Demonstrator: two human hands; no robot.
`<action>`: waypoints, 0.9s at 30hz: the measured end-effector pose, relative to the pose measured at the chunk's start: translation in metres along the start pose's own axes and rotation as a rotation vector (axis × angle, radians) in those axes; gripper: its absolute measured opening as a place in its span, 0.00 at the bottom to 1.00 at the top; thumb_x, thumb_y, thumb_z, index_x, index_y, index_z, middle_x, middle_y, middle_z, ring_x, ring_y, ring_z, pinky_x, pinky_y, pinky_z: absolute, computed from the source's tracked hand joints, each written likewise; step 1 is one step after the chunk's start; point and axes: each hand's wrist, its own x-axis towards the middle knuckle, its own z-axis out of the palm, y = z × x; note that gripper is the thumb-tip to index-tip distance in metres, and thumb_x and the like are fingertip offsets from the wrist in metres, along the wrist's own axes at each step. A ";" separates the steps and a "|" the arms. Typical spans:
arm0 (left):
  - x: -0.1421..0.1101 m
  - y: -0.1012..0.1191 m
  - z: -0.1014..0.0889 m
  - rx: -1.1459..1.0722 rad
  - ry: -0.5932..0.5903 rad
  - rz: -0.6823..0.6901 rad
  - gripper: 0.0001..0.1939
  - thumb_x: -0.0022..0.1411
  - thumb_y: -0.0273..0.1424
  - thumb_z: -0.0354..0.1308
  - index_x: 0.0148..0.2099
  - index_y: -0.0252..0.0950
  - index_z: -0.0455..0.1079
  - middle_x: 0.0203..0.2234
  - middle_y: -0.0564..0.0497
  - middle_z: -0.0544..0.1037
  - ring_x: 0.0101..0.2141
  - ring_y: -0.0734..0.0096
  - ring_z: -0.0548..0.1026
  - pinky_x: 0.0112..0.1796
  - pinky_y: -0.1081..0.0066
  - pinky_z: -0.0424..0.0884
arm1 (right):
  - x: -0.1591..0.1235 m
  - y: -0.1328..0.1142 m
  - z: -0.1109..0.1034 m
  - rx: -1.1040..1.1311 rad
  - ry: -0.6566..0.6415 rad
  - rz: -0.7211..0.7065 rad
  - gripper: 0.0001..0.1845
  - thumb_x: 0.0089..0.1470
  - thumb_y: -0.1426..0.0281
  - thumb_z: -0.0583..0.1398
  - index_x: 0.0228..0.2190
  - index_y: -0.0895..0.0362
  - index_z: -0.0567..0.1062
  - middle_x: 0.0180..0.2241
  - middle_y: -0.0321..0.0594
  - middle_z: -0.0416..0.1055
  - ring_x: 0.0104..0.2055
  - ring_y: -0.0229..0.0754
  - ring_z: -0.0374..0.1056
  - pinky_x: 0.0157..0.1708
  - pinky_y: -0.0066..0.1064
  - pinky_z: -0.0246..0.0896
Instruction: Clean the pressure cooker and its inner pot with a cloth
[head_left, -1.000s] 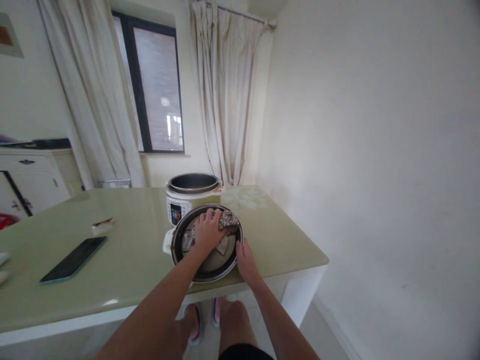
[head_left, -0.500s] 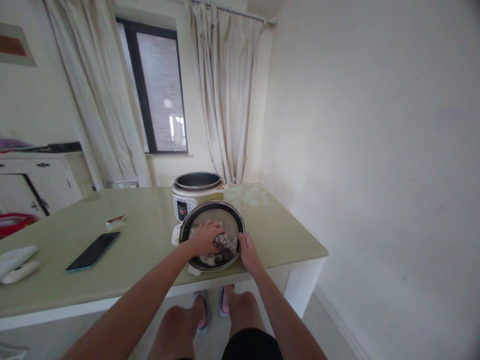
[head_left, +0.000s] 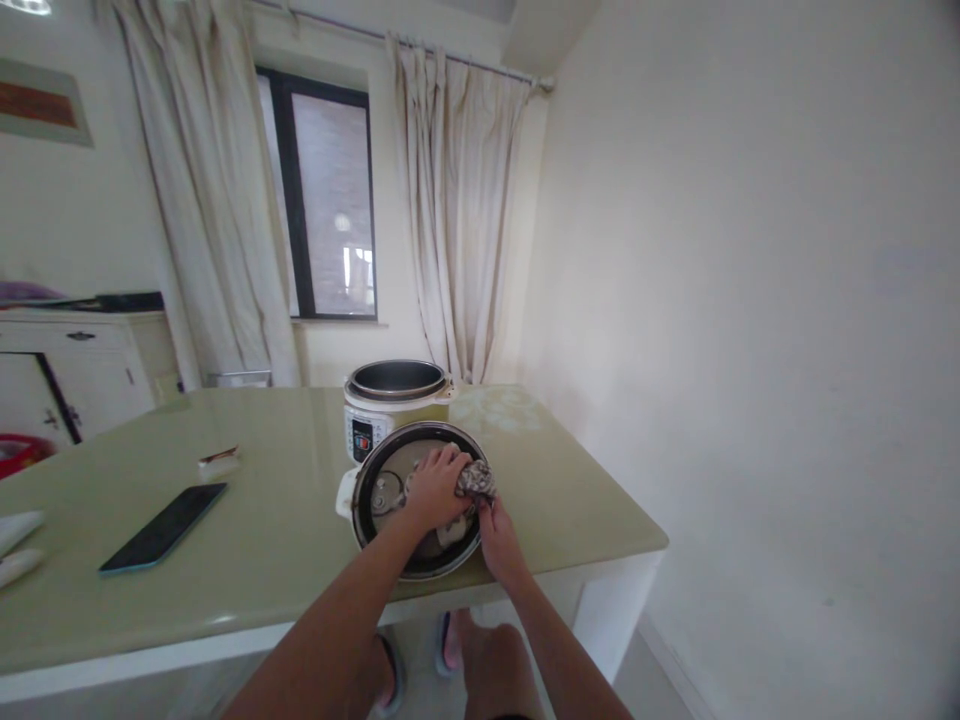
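The lid [head_left: 403,459] of an electric pressure cooker is tilted at the table's front edge, its metal inner side with a dark ring facing me. My left hand [head_left: 437,487] presses a crumpled, dark-and-white patterned cloth [head_left: 477,480] against the right part of that inner side. My right hand [head_left: 501,547] grips the lid's right rim, close to the cloth's edge; its fingertips are partly hidden. Just behind the lid stands the white pressure cooker [head_left: 367,405], uncovered, with its dark inner pot and a front control panel showing.
A dark phone [head_left: 163,528] lies on the green tabletop [head_left: 292,500] to the left, with a small white item [head_left: 219,461] behind it. White objects [head_left: 19,550] sit at the far left edge. A wall [head_left: 750,350] rises at the right.
My left hand has moved the cloth up and right across the lid's inner side, uncovering the round valve area at left. My right hand still holds the rim. The view has shifted slightly.
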 end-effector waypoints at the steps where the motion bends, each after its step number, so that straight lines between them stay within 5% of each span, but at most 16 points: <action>1: -0.001 0.003 0.001 -0.010 -0.013 0.015 0.31 0.55 0.39 0.68 0.62 0.46 0.71 0.59 0.46 0.73 0.59 0.48 0.69 0.57 0.51 0.68 | 0.000 0.000 0.000 -0.002 0.007 0.003 0.26 0.67 0.52 0.49 0.50 0.57 0.75 0.50 0.52 0.78 0.54 0.52 0.74 0.57 0.44 0.66; 6: -0.015 -0.012 -0.006 -0.067 -0.145 0.090 0.24 0.51 0.40 0.71 0.51 0.44 0.78 0.51 0.48 0.79 0.54 0.50 0.74 0.55 0.56 0.71 | -0.001 -0.002 -0.002 -0.011 0.003 0.010 0.23 0.67 0.52 0.49 0.47 0.54 0.75 0.46 0.50 0.79 0.51 0.51 0.74 0.53 0.43 0.68; 15: -0.043 -0.065 -0.026 -0.088 -0.294 0.188 0.26 0.46 0.34 0.74 0.50 0.42 0.80 0.52 0.47 0.79 0.54 0.51 0.75 0.56 0.60 0.69 | -0.003 -0.009 0.000 -0.033 -0.039 0.015 0.22 0.66 0.51 0.52 0.46 0.54 0.75 0.42 0.46 0.80 0.48 0.50 0.75 0.51 0.41 0.68; 20: -0.029 -0.073 -0.029 -0.119 -0.172 0.184 0.24 0.53 0.30 0.70 0.54 0.44 0.78 0.53 0.48 0.78 0.56 0.55 0.73 0.60 0.60 0.66 | -0.005 -0.007 0.001 -0.074 -0.044 0.009 0.20 0.66 0.55 0.51 0.46 0.54 0.75 0.44 0.50 0.79 0.51 0.52 0.75 0.53 0.44 0.68; 27: 0.000 -0.030 -0.010 0.023 0.133 -0.207 0.28 0.63 0.34 0.63 0.65 0.48 0.70 0.61 0.46 0.73 0.60 0.50 0.68 0.55 0.54 0.69 | -0.006 -0.004 -0.001 -0.072 -0.072 -0.021 0.20 0.66 0.58 0.52 0.51 0.55 0.74 0.47 0.49 0.80 0.51 0.51 0.75 0.53 0.42 0.69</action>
